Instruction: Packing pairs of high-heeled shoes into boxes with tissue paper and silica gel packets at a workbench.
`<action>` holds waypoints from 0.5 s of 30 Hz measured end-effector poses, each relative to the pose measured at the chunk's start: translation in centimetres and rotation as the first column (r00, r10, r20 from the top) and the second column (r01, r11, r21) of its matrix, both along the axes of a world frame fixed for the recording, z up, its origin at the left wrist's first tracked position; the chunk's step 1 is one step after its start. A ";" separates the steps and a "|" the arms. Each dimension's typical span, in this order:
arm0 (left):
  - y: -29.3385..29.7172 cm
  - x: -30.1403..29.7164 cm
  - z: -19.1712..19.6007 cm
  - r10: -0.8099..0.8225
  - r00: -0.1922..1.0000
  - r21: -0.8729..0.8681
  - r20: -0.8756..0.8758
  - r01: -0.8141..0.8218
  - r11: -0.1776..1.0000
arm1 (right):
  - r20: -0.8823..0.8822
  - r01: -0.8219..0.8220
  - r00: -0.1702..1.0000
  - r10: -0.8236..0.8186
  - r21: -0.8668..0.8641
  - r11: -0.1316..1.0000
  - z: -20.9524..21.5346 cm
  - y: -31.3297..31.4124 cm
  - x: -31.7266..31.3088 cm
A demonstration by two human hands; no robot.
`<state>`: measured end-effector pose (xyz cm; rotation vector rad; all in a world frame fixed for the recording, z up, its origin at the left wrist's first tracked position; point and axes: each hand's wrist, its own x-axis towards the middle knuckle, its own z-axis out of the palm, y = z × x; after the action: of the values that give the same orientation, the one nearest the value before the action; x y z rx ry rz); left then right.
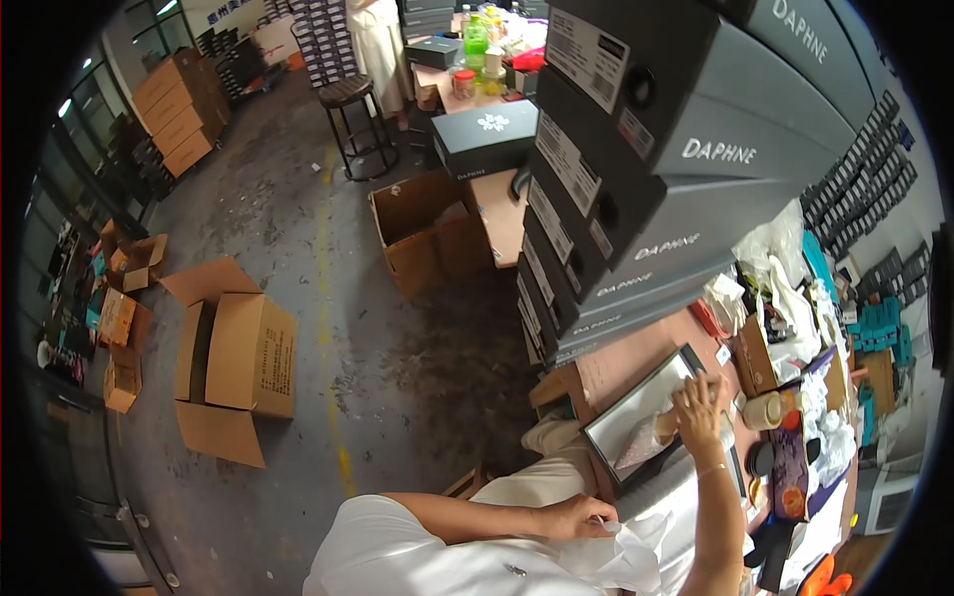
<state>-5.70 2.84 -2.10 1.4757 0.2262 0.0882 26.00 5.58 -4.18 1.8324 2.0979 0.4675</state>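
Note:
On the table to my right lies an open shoe box with a dark rim and white paper lining. A pale, partly wrapped thing lies in it; its kind I cannot make out. My right hand is over the box beside this thing, its fingers bent and somewhat apart. Close to my body, my left hand pinches a crumpled sheet of white tissue paper. The tissue hangs over my lap, near the box's close edge.
A tall stack of dark shoe boxes rises beyond the work box. Jars, bags and papers crowd the table's right. Open cartons stand on the floor, with a stool and another person farther back.

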 end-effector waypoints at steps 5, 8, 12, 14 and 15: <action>1.6 2.1 -0.6 0.297 0.945 -0.267 0.139 -0.253 0.930 | -0.377 0.353 0.870 -0.317 0.027 0.935 13.1 -4.0 -3.1; 1.8 4.7 1.1 0.345 0.929 -0.092 0.134 -0.335 0.938 | -0.764 0.558 0.472 -0.440 -0.128 0.820 14.6 -10.5 -4.0; 2.8 7.5 2.3 0.187 0.958 -0.260 0.216 -0.128 0.957 | -0.902 0.517 -0.399 -0.163 -0.368 0.772 13.5 -17.0 -8.5; 4.8 7.8 2.6 0.274 0.941 -0.553 0.199 -0.124 0.824 | -0.799 0.528 -0.601 -0.010 -0.406 0.746 10.9 -20.6 -8.7; 6.6 7.0 6.0 0.382 0.832 -0.076 0.402 -0.385 0.920 | -0.725 0.546 -0.684 0.088 -0.428 0.720 9.9 -22.4 -8.7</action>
<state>1.28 9.42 3.89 1.3658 0.1756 0.7233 17.26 -16.78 5.69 3.7277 0.9141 -2.4007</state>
